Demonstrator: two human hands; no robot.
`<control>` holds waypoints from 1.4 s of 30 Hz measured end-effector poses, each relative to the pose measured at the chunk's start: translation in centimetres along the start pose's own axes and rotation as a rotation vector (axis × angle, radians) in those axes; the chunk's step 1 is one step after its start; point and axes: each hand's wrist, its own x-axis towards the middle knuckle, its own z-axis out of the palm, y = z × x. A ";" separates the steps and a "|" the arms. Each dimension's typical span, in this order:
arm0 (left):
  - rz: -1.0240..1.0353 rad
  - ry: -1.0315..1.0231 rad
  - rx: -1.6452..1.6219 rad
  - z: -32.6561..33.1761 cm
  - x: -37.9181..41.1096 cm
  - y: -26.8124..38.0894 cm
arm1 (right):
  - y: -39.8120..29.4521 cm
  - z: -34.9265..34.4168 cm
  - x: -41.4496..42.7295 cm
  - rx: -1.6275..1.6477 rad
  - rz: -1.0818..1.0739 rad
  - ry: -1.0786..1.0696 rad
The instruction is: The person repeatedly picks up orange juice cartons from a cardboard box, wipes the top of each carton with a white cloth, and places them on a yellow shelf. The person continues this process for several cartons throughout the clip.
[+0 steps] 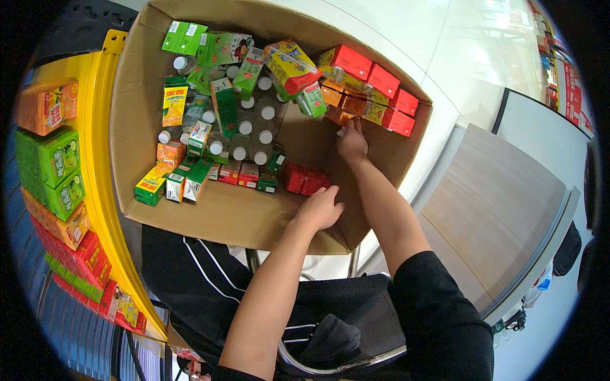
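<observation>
A large cardboard box (248, 214) lies open before me, holding drink cartons and bottles. My right hand (353, 143) reaches into its right part, its fingers closed at the near end of an orange drink carton (339, 115). That carton lies beside a row of red-ended cartons (382, 81) along the box's right wall. Over the near wall, my left hand (318, 209) holds nothing, with thumb and fingers apart. Just beyond its fingers sit red cartons (305, 179). White-capped clear bottles (255, 121) stand in the middle, with green cartons (224, 47) at the far left.
To the left, a yellow-edged shelf (97, 143) bears several drink packs (59, 162). A wood-topped table (491, 200) stands at the right. Below the box is a metal-framed chair (367, 328) with dark cloth on it. The pale tiled floor (419, 33) shows beyond.
</observation>
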 end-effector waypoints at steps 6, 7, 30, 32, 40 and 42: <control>-0.026 0.006 -0.020 0.0 0.2 0.0 | 0.4 2.3 -0.7 0.199 0.082 0.188; -0.031 0.003 -0.017 0.0 0.1 0.1 | 0.6 3.0 -0.9 0.232 0.106 0.205; -0.054 0.085 -0.112 0.5 -0.7 -2.8 | 3.2 8.5 1.7 1.599 0.657 -0.409; -0.060 0.118 -0.117 0.1 -0.6 -2.8 | 2.6 9.3 2.3 1.788 0.742 -0.275; -0.025 0.182 -0.184 1.3 -0.1 -3.0 | 3.5 10.8 3.1 2.213 0.719 -0.191; -0.034 0.182 -0.185 1.2 0.1 -3.1 | 2.6 10.1 2.8 2.222 0.683 -0.150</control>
